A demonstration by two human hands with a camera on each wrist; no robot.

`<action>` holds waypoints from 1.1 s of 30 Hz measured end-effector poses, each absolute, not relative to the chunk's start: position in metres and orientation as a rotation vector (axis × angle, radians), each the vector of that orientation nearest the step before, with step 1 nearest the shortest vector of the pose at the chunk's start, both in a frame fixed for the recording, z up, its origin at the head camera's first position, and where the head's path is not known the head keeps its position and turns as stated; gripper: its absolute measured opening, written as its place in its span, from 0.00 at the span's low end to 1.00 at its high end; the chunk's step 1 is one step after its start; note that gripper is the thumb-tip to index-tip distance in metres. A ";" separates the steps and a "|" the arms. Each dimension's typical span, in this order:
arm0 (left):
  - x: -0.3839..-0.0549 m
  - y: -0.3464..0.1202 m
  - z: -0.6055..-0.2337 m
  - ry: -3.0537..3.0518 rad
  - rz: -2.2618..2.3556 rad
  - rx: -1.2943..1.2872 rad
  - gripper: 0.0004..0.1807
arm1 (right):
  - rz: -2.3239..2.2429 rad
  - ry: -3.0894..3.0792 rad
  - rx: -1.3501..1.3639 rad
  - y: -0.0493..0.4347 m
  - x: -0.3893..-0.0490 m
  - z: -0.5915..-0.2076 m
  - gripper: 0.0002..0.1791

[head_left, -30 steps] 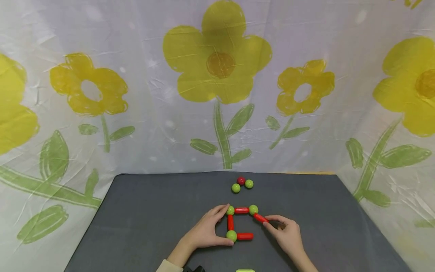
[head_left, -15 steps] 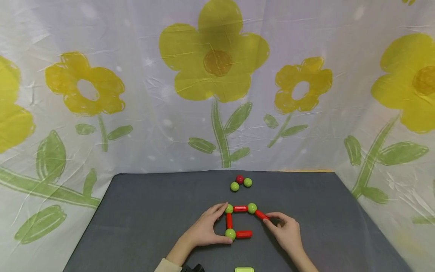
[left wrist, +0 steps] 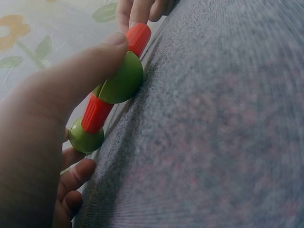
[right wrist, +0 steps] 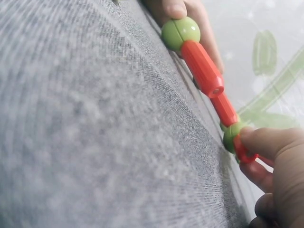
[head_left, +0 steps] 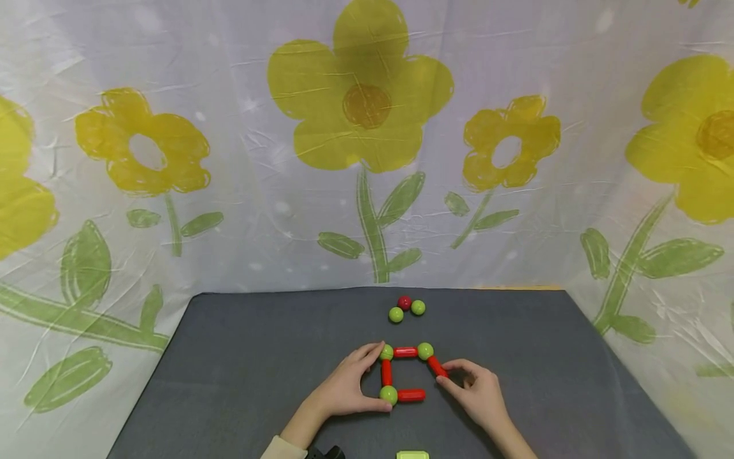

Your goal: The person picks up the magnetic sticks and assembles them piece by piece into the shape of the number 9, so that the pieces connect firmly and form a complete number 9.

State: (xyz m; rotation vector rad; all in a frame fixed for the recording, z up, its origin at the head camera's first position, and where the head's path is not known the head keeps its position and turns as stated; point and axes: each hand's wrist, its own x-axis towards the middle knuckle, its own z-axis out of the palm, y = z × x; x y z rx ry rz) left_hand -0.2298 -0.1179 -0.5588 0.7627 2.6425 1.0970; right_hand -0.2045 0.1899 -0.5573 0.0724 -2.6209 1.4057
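Note:
Red toy building rods and green balls are joined into an open-sided frame on the dark table. My left hand (head_left: 346,386) spans its left side, thumb on the near-left green ball (head_left: 388,395) and fingertips at the far-left green ball (head_left: 387,352). A red rod (head_left: 387,373) links these two; another red rod (head_left: 406,352) runs to the far-right green ball (head_left: 425,350). From that ball a slanted red rod (head_left: 437,366) reaches toward me, its free end pinched by my right hand (head_left: 478,390). The near red rod (head_left: 411,395) points right, its end free.
Beyond the frame lie a red ball (head_left: 404,303) and two loose green balls, a left one (head_left: 396,315) and a right one (head_left: 418,308). A yellow-green piece (head_left: 412,455) lies at the near edge of view. A flower-printed cloth (head_left: 258,191) hangs behind the table (head_left: 258,344).
My right hand has moved slightly left, swinging the pinched rod's free end inward and nearer to me. The left hand keeps its hold. The head view has shifted a little.

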 end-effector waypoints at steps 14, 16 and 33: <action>-0.230 -0.119 -0.559 2.640 1.100 0.806 0.63 | 1.340 -2.627 0.246 0.192 -0.205 -0.563 0.10; -0.230 -0.119 -0.559 2.637 1.099 0.806 0.63 | 1.337 -2.636 0.242 0.192 -0.205 -0.562 0.11; -0.230 -0.119 -0.559 2.629 1.081 0.795 0.63 | 1.290 -2.675 0.295 0.190 -0.205 -0.562 0.13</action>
